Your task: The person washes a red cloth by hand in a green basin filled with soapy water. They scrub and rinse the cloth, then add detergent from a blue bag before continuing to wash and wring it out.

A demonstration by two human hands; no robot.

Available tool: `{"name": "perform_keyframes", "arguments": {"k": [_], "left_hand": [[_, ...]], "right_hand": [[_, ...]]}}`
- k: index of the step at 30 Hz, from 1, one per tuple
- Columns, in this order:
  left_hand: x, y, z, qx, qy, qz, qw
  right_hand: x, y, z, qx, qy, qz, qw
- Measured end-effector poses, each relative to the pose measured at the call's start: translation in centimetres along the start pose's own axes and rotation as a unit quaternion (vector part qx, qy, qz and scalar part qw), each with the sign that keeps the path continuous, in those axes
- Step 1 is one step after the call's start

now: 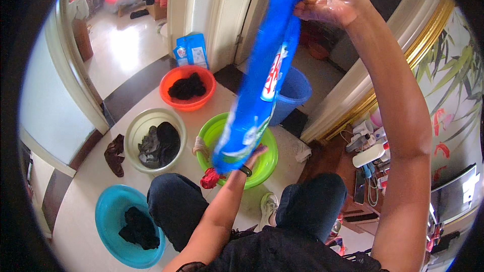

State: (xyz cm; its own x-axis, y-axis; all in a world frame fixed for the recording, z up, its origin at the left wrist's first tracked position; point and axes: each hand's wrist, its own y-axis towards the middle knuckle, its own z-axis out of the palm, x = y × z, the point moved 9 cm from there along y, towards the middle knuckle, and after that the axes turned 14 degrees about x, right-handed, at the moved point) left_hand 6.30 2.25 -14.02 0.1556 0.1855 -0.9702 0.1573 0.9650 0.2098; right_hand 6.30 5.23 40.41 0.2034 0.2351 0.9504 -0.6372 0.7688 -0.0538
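A blue plastic packaging bag point(261, 71) with a green top edge and printed writing hangs tilted in front of me, blurred by motion. At its upper corner are the fingers of my raised right hand point(332, 2), with the wet palm showing and the thumb apart. My left hand point(258, 155) is low, over the lime-green basin point(270, 173), partly hidden behind the bag's lower end; its grip cannot be seen. A dark bracelet point(245, 170) circles that wrist. Red cloth point(210, 178) and pale cloth point(200, 147) drape over the basin's rim.
Around stand a red basin point(166, 94), a cream basin point(130, 139) and a teal basin point(104, 215), each holding dark clothes. A blue bucket point(297, 94) is behind the bag. Brown cloth point(114, 155) lies on the floor. Cluttered wooden furniture point(340, 162) stands right.
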Motion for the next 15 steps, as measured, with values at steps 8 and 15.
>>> {"name": "perform_keyframes", "arguments": {"k": [8,15], "left_hand": [[-10.5,2.5,-5.5,-0.040,-0.462,0.217,0.859],[-17.2,3.8,-6.9,-0.021,-0.503,0.163,0.848]], "right_hand": [[3.3,-3.1,1.7,0.027,0.002,-0.079,0.997],[6.5,-4.4,3.9,0.111,0.053,-0.148,0.981]]}}
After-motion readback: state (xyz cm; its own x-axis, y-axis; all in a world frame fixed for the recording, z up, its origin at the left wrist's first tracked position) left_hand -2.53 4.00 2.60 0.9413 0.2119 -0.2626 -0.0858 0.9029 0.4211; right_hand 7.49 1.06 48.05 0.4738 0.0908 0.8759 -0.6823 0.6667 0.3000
